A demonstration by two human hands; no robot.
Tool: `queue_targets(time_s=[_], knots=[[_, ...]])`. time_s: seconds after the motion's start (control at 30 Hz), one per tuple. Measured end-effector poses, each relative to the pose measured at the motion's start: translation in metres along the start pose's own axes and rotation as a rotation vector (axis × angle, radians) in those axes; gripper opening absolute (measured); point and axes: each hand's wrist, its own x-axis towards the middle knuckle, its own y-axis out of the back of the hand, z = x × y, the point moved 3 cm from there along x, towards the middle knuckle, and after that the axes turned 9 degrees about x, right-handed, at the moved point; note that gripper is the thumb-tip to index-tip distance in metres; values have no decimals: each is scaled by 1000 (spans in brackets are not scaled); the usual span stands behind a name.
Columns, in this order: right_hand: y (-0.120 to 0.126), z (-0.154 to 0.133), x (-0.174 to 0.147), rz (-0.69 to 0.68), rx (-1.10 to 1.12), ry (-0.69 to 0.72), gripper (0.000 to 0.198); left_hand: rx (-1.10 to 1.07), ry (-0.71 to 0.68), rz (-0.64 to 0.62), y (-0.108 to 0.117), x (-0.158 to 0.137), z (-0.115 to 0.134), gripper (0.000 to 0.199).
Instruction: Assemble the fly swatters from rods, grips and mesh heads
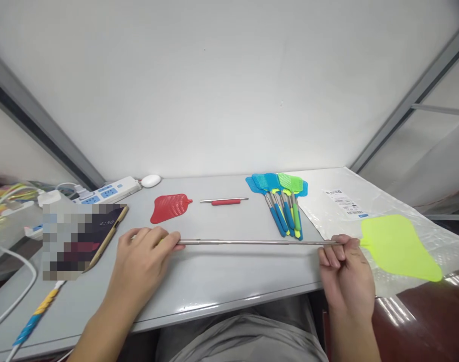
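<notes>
A telescopic fly swatter (248,242) stretches level across the front of the table, its metal rod drawn out long. My left hand (144,259) is wrapped round its handle end, which is mostly hidden in the fingers. At the other end my right hand (346,271) pinches the rod just beside the yellow-green paddle (401,246), which sticks out to the right. Beyond the rod lie a loose red paddle (170,207), a thin metal rod (207,201) and a red handle (225,202). Right of those is a pile of blue and green fly swatters (286,206).
A phone (108,226), partly blurred out, rests at the left near a power strip (108,192) and a white mouse-shaped object (151,180). Cables (29,281) run along the left edge. A white bubble mailer (316,211) with a label covers the table's right end.
</notes>
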Motion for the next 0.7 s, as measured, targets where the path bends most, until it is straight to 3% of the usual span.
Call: queue_targets(time_s=[0.17,0.37,0.47,0.7], knots=[[-1,-9,0,-12,57,0,24,110,47,85,1,-16,-26,9],[23,-47,25,88,272,138,21,170,127,167,0,-30,-49,5],[28,-50,33,93,257,148,21,180,158,223,-3,-32,-45,3],[13,-22,21,49,133,56,24,155,110,232,4,-21,-21,3]])
